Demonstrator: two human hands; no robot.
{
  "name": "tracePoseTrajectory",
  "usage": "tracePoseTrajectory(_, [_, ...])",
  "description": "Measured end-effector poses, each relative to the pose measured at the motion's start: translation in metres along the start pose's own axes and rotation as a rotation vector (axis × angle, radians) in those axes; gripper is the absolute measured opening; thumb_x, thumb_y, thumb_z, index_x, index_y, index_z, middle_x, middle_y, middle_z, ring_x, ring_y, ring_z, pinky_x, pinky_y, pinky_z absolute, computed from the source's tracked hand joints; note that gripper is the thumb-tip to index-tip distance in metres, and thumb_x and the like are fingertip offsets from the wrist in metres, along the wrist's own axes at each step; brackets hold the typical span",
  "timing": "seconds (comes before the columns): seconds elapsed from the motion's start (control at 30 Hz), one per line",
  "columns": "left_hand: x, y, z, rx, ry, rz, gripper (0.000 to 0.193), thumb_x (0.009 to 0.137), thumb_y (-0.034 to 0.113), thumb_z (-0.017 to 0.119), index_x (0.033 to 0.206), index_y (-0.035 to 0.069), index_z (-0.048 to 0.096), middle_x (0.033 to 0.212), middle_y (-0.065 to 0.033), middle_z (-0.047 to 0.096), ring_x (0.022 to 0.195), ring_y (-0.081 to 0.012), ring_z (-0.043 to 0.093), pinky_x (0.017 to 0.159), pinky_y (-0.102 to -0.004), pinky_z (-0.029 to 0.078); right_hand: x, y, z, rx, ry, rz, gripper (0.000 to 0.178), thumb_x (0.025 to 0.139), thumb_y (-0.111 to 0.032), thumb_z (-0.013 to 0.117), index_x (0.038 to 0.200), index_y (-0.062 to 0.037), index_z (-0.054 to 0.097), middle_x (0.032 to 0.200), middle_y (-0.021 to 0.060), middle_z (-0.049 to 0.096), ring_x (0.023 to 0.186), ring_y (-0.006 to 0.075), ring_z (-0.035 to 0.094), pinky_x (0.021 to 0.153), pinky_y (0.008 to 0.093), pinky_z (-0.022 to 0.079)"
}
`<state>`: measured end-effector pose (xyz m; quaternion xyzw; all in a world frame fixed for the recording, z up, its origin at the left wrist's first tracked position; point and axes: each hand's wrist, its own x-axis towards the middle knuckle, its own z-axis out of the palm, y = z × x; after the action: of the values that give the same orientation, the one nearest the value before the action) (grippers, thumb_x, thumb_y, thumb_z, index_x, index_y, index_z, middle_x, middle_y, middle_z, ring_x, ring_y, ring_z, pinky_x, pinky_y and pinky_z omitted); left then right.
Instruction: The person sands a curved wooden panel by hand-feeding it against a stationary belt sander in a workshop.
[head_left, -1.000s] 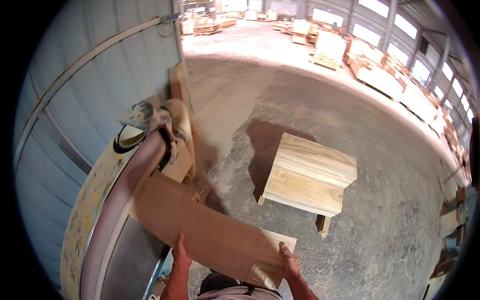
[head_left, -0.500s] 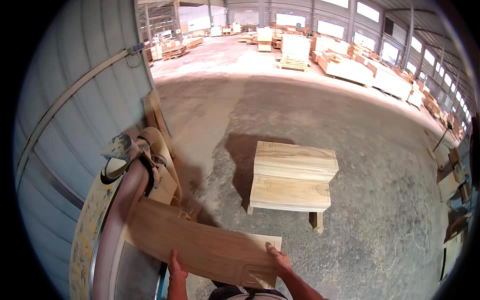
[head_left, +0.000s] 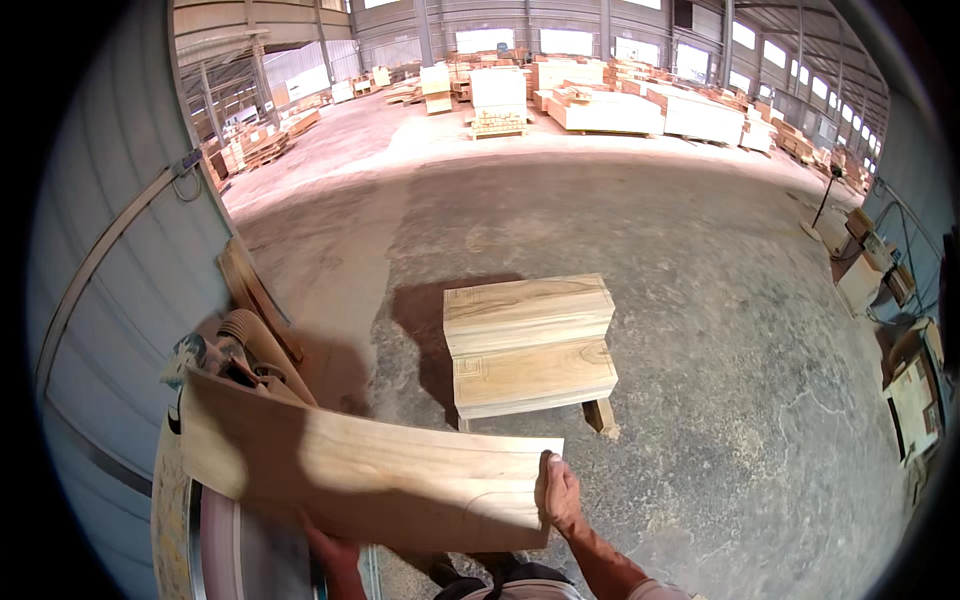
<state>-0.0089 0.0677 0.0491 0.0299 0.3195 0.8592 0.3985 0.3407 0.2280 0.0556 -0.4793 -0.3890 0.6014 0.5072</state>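
Observation:
A long, pale wooden board spans the space in front of me, its broad face turned up and partly in shadow. My right hand grips its right end, the thumb on the edge. Under the lower edge, toward the left, is my left hand, supporting the board with its fingers mostly hidden and blurred. The board's far left end lies over a machine with a pinkish belt, apparently a belt sander, and covers much of it. A faint rounded outline shows near the board's right end.
Ahead, a stack of wooden panels rests on low wooden supports. A ribbed hose and a corrugated metal wall stand at the left. Equipment lines the right side. Timber piles fill the far hall.
The board has been raised and tilted, so a paler face shows and it covers more of the machine. My left hand has slipped lower beneath it. The whole view has swung to the right.

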Motion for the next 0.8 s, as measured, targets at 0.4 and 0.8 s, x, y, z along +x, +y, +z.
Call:
tracePoseTrajectory(0.4, [-0.021, 0.003, 0.173, 0.086, -0.071, 0.379, 0.069, 0.087, 0.054, 0.047, 0.141, 0.018, 0.023, 0.142, -0.0065, 0.029, 0.131, -0.0272, 0.027, 0.108, -0.0425, 0.025, -0.048, -0.024, 0.007, -0.046, -0.012, -0.054, 0.035, 0.094, -0.027, 0.036, 0.095, 0.0031, 0.054, 0.085, 0.0068, 0.055, 0.078, 0.0168, 0.049, 0.068, 0.0314, 0.042])
tracePoseTrajectory(0.8, [-0.006, 0.007, 0.188, 0.556, 0.015, 0.567, 0.04, 0.088, 0.036, 0.052, 0.112, 0.004, 0.051, 0.104, -0.0078, 0.053, 0.095, -0.0188, 0.05, 0.084, -0.035, 0.041, -0.022, 0.03, -0.063, -0.179, 0.065, -0.184, 0.031, 0.092, -0.03, 0.052, 0.107, -0.0027, 0.051, 0.091, 0.0066, 0.058, 0.08, 0.0135, 0.055, 0.07, 0.0268, 0.046])
